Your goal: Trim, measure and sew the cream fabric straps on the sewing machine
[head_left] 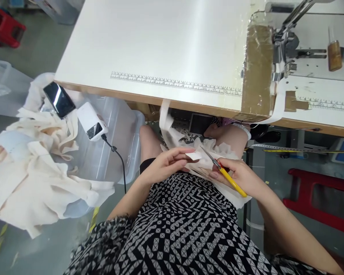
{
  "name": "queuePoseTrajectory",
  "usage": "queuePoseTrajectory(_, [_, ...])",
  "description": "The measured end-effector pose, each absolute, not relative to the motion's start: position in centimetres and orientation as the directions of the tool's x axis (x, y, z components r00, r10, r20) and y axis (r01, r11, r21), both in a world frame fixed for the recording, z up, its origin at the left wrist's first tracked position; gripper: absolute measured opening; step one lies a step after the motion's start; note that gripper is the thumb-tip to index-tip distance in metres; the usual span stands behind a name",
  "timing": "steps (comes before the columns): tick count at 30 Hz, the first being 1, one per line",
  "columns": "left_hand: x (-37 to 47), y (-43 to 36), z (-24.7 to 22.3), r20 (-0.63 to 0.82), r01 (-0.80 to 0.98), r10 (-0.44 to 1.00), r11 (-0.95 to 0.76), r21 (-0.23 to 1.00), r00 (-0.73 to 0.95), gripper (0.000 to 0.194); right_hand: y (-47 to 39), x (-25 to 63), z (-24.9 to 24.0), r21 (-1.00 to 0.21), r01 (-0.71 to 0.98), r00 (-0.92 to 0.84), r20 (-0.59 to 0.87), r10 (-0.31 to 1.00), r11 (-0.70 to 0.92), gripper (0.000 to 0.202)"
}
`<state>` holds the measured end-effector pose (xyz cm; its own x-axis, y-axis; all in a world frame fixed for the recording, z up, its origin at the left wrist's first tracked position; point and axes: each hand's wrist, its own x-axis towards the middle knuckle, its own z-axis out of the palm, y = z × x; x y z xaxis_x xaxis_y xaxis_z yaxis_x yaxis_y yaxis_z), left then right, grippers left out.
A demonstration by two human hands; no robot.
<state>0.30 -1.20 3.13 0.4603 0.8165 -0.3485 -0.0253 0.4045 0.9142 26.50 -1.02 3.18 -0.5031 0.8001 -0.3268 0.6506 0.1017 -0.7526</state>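
Note:
Over my lap, my left hand pinches a small piece of white cloth between thumb and fingers. To its right, my right hand is closed round yellow-handled scissors, their metal tips pointing up and left beside the cloth. More cream fabric lies on my lap under both hands. A white strip hangs below the table edge and runs down toward my lap.
The white table with a printed ruler spans the front; a sewing machine and wooden-handled tool are at right. Left, a plastic bin bears cloth pieces, a phone and a power bank. A red stool stands right.

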Motion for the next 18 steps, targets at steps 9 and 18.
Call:
queuePoseTrajectory(9, [1.3, 0.7, 4.0, -0.139, 0.283, 0.950, 0.057, 0.958, 0.281, 0.035, 0.3, 27.2, 3.5, -0.796, 0.606, -0.562, -0.416, 0.715, 0.013, 0.057])
queuePoseTrajectory(18, [1.6, 1.0, 3.4, -0.479, -0.078, 0.785, 0.548, 0.833, 0.393, 0.050, 2.7, 26.9, 2.4, -0.831, 0.556, -0.688, -0.441, 0.576, 0.029, 0.056])
